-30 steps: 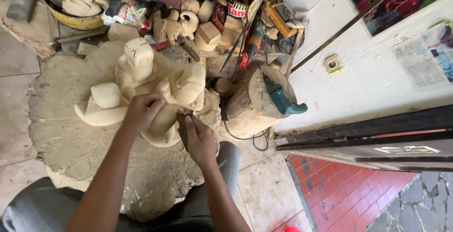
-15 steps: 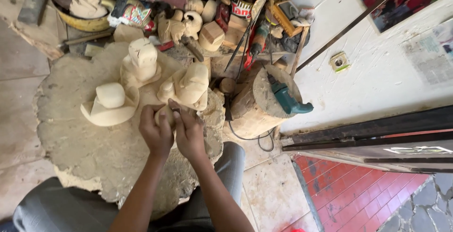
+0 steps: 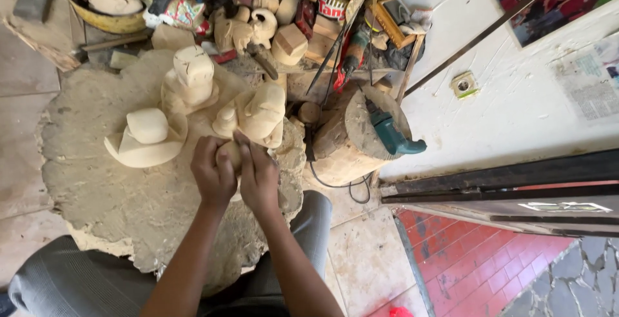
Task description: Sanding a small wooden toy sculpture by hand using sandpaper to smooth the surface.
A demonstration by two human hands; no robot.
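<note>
Workshop floor, dusty round work slab [image 3: 97, 181]. Near, I see my left hand [image 3: 213, 174] and right hand [image 3: 258, 178] clasped together around a small pale wood carving [image 3: 233, 156]. Beyond: hat-shaped carving [image 3: 145, 138], tool clutter [image 3: 335, 27] farthest.

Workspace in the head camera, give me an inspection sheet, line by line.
Surface: rough, dusty stump slab.
Job's things: small pale wood carving gripped between left hand and right hand.
Clutter: hat-shaped carving, two unfinished pale figures, painted masks and tools heaped behind.
Grippers: both hands closed on the small carving.
Cables: black cord loops by the log bearing a teal power tool.
Surroundings: white wall, red tile floor.
</note>
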